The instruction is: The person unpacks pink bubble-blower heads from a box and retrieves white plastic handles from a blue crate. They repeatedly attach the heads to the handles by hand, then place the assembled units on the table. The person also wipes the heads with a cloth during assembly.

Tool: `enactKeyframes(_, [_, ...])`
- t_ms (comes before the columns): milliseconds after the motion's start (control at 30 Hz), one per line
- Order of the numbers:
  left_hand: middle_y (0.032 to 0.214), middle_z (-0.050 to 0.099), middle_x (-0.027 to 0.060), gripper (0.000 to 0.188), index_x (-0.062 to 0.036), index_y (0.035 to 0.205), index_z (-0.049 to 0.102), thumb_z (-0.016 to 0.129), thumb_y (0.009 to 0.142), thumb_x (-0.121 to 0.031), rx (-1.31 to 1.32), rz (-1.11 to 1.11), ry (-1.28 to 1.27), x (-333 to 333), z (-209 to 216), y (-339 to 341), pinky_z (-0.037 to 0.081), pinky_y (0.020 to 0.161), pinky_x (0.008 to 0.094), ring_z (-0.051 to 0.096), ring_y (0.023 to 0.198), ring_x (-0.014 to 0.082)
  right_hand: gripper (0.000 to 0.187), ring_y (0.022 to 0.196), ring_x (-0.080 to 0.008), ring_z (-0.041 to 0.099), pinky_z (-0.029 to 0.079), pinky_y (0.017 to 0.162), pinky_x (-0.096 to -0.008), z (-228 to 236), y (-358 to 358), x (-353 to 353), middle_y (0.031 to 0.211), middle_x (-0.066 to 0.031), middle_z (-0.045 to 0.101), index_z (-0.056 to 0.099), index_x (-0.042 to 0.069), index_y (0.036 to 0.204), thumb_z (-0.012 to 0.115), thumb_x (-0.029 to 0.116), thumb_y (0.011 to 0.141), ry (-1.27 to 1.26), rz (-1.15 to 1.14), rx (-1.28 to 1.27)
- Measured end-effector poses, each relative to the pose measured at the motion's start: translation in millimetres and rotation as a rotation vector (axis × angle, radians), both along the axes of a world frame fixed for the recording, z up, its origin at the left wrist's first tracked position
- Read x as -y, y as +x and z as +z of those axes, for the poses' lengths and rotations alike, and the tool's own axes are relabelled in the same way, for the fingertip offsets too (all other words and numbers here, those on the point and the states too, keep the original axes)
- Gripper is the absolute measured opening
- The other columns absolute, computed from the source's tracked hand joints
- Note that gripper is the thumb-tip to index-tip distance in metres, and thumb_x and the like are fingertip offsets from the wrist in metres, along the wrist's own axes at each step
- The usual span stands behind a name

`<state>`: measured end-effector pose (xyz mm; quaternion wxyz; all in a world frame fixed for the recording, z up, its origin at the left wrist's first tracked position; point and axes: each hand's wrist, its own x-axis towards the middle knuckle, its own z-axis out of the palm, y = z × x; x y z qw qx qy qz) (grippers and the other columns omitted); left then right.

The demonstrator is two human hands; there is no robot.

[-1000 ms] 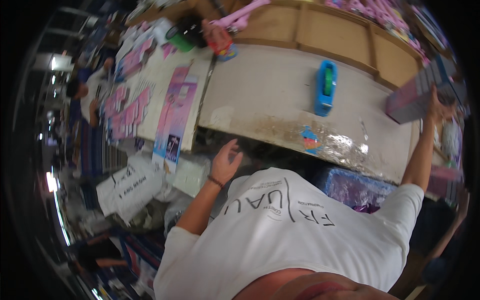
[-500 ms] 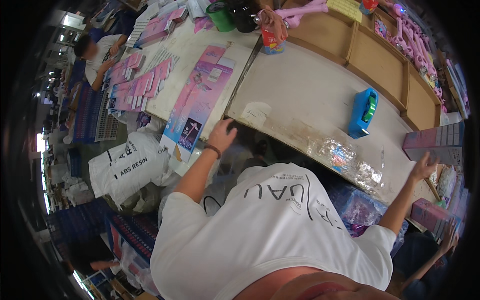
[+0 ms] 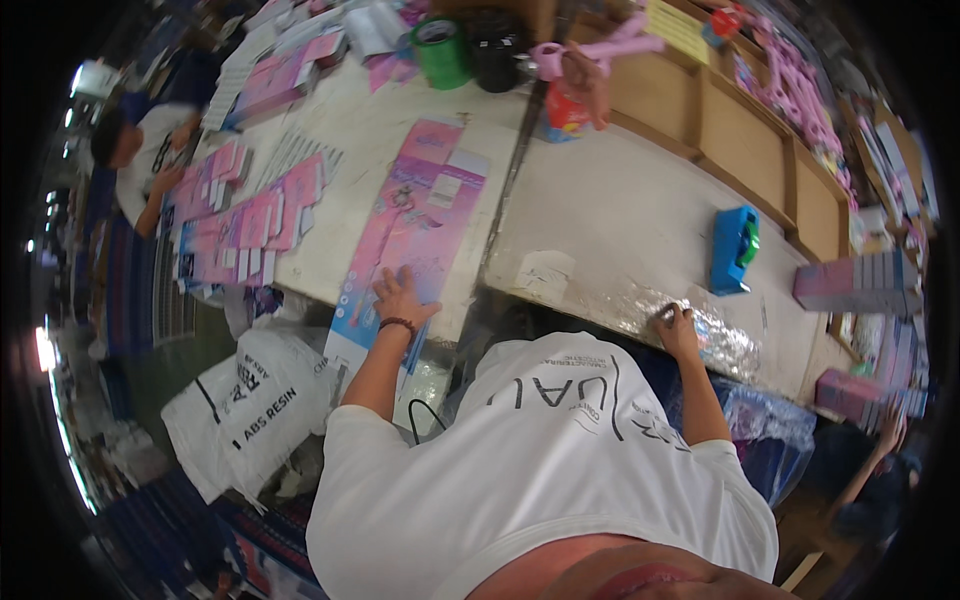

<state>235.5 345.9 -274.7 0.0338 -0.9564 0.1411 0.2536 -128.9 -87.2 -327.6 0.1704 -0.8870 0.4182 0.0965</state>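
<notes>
My left hand (image 3: 400,302) lies with spread fingers on the lower part of a flat pink and blue carton (image 3: 410,235), which shows a wand picture. This carton rests on the left table, its lower end reaching past the table edge. My right hand (image 3: 677,328) is at the front edge of the right table, beside a patch of clear tape (image 3: 722,345). Its fingers are loosely bent and slightly apart, with nothing visible in them. A blue tape dispenser (image 3: 732,250) with a green roll stands farther right.
Several folded pink cartons (image 3: 240,215) lie at the far left. A cardboard divider tray (image 3: 750,130) lines the back, with pink wands (image 3: 800,95) beyond. Stacked cartons (image 3: 858,283) stand at the right edge, near a co-worker's hand (image 3: 892,428). A white sack (image 3: 245,415) sits lower left.
My left hand has gone from the table edge onto the flat carton, its fingers spreading. My right hand has moved left from the stacked cartons to the front table edge. The view has shifted.
</notes>
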Motion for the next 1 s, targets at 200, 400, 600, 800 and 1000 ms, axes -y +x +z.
enactKeyframes(200, [0.151, 0.014, 0.0230, 0.097, -0.0209, 0.145, 0.025, 0.074, 0.067, -0.050, 0.008, 0.044, -0.041, -1.9, 8.6, -2.2, 0.029, 0.100, 0.0650, 0.018, 0.134, 0.0517, 0.091, 0.109, -0.0553, 0.045, 0.041, 0.094, -0.0508, 1.8, 12.1, 2.3, 0.121, -0.0431, 0.037, 0.025, 0.000, 0.136, 0.070, 0.048, 0.073, 0.070, 0.105, -0.229])
enactKeyframes(400, [0.150, 0.018, 0.0222, 0.084, -0.0207, 0.141, 0.037, 0.073, 0.069, -0.045, 0.099, 0.099, -0.192, -8.6, -8.5, -18.1, 0.021, 0.100, 0.0679, 0.015, 0.135, 0.0491, 0.094, 0.111, -0.0587, 0.038, 0.035, 0.098, -0.0547, -1.4, 18.7, 15.9, 0.120, -0.0494, 0.029, 0.021, -0.005, 0.134, 0.068, 0.049, 0.072, 0.169, 0.163, -0.334])
enactKeyframes(600, [0.137, 0.037, 0.0213, 0.046, -0.0093, 0.121, 0.056, 0.064, 0.079, -0.027, 0.450, 0.120, -0.418, -5.8, -31.8, -75.6, 0.027, 0.103, 0.0586, 0.027, 0.131, 0.0431, 0.094, 0.119, -0.0480, 0.041, 0.038, 0.099, -0.0474, 10.4, 30.6, 22.6, 0.127, -0.0395, 0.040, 0.028, -0.005, 0.133, 0.072, 0.047, 0.069, 0.254, 0.260, -0.393])
enactKeyframes(800, [0.127, 0.049, 0.0185, 0.028, -0.0050, 0.104, 0.064, 0.062, 0.082, -0.022, 0.540, 0.106, -0.828, -14.9, -44.4, -207.7, 0.034, 0.103, 0.0476, 0.040, 0.124, 0.0399, 0.092, 0.123, -0.0425, 0.044, 0.038, 0.100, -0.0444, 10.3, 32.1, 26.2, 0.130, -0.0333, 0.044, 0.028, -0.003, 0.135, 0.072, 0.046, 0.071, 0.350, 0.184, -0.419])
enactKeyframes(1000, [0.103, 0.061, 0.0186, 0.016, -0.0034, 0.086, 0.064, 0.056, 0.083, -0.017, 0.409, 0.571, -0.824, -96.3, -75.6, -365.6, 0.043, 0.090, 0.0435, 0.054, 0.103, 0.0371, 0.093, 0.120, -0.0398, 0.048, 0.040, 0.098, -0.0433, -7.0, 17.7, 43.9, 0.126, -0.0327, 0.049, 0.031, -0.003, 0.137, 0.067, 0.053, 0.073, 0.326, 0.310, -0.333])
